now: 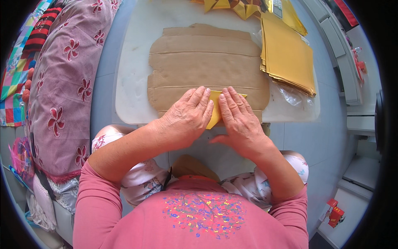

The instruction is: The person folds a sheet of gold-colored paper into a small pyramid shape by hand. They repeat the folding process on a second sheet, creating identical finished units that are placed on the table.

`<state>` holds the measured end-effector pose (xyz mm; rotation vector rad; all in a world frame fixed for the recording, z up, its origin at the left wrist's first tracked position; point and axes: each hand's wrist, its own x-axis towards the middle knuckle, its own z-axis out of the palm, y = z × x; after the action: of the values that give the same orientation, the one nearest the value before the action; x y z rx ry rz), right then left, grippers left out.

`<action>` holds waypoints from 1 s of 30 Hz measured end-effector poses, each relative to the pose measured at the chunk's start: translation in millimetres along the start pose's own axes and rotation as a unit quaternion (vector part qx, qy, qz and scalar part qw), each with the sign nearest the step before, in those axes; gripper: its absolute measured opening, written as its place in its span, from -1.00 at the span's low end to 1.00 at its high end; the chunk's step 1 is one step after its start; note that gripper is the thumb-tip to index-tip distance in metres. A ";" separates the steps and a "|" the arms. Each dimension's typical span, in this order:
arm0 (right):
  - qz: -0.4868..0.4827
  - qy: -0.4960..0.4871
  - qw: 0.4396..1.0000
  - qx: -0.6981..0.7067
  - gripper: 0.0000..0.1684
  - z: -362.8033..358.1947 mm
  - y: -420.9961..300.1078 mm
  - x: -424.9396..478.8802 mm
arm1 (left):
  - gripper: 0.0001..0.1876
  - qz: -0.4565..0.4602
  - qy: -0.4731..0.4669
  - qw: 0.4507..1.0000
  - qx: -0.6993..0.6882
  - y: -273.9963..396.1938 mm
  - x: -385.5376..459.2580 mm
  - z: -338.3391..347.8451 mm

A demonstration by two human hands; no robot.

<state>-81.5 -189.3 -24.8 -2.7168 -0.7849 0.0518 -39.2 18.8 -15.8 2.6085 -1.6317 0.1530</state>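
Note:
A folded piece of gold paper lies at the near edge of a flattened brown cardboard sheet, its lower tip reaching past the edge. My left hand rests over the paper's left side, fingers together and the thumb alongside them, holding it down. On the right side, my right hand presses flat with its fingertips on the paper, while its thumb sticks out to the left, off the paper. Part of the fold is hidden under both hands.
A stack of gold paper sheets sits on the table's right side, above clear plastic wrap. Folded gold paper shapes lie at the far edge. The pale tabletop has rounded corners. Left stands a seat under a pink flowered cover.

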 end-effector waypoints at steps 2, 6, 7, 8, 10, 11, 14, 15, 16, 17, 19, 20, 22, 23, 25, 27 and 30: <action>0.018 0.004 1.000 -0.020 0.23 -3.4 2.8 -5.5 | -0.43 -0.002 -0.005 1.000 0.004 0.9 0.1 0.4; 0.051 -0.009 0.996 -0.073 0.24 -10.2 9.5 -18.0 | -0.44 -0.001 -0.011 1.000 0.017 2.2 0.5 -2.7; 0.068 -0.014 0.993 -0.090 0.24 -12.0 10.2 -20.9 | -0.44 0.000 -0.009 1.000 0.017 2.4 0.3 -2.3; 0.086 -0.019 0.990 -0.108 0.24 -14.1 10.4 -23.5 | -0.44 0.001 -0.007 1.000 0.018 2.7 0.2 -2.1; 0.116 -0.013 0.985 -0.123 0.23 -16.9 9.8 -24.4 | -0.45 -0.002 -0.008 1.000 0.023 3.4 0.1 -2.7; 0.129 -0.002 0.984 -0.122 0.23 -18.7 9.3 -24.0 | -0.45 -0.003 -0.009 1.000 0.025 3.7 0.1 -2.9; 0.083 0.055 0.988 -0.119 0.15 -24.9 6.3 -17.0 | -0.46 -0.014 0.000 1.000 0.013 4.9 1.5 -2.7; 0.054 0.077 0.989 -0.117 0.11 -25.4 5.7 -13.6 | -0.47 -0.016 0.001 1.000 0.009 5.4 2.2 -2.6; 0.021 0.075 0.993 -0.090 0.04 -22.3 6.3 -11.8 | -0.48 -0.017 0.001 1.000 0.005 5.9 2.8 -2.6; -0.013 0.074 0.995 -0.063 -0.02 -16.6 7.6 -10.3 | -0.49 -0.019 0.001 1.000 0.001 6.3 3.1 -2.7; -0.055 0.067 0.996 -0.030 -0.16 -9.9 8.2 -7.9 | -0.50 -0.022 0.009 1.000 -0.016 6.1 2.4 -2.1; -0.063 0.063 0.996 -0.024 -0.23 -8.0 7.8 -6.9 | -0.51 -0.024 0.012 0.999 -0.024 6.1 2.1 -1.8; -0.067 0.071 0.995 -0.008 -0.34 -4.7 7.9 -4.3 | -0.57 -0.028 0.012 0.999 -0.036 6.3 0.8 -3.5; -0.060 0.082 0.995 0.001 -0.38 -3.5 8.2 -3.2 | -0.60 -0.030 0.012 0.999 -0.043 6.1 0.4 -4.7; -0.052 0.098 0.994 0.014 -0.46 -1.8 9.0 -1.8 | -0.68 -0.032 0.007 0.998 -0.052 3.6 0.5 -6.4; -0.050 0.111 0.992 0.025 -0.53 0.2 9.9 -0.8 | -0.73 -0.037 0.008 0.997 -0.068 -0.3 0.0 -7.7; -0.032 0.120 0.989 0.076 -0.66 0.2 10.8 1.0 | -0.80 -0.047 0.018 0.994 -0.094 -8.8 -4.0 -10.1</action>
<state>-75.1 -197.4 -28.3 -2.4921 -0.7623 -0.2159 -33.5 27.4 -6.2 2.5177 -1.4324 0.0398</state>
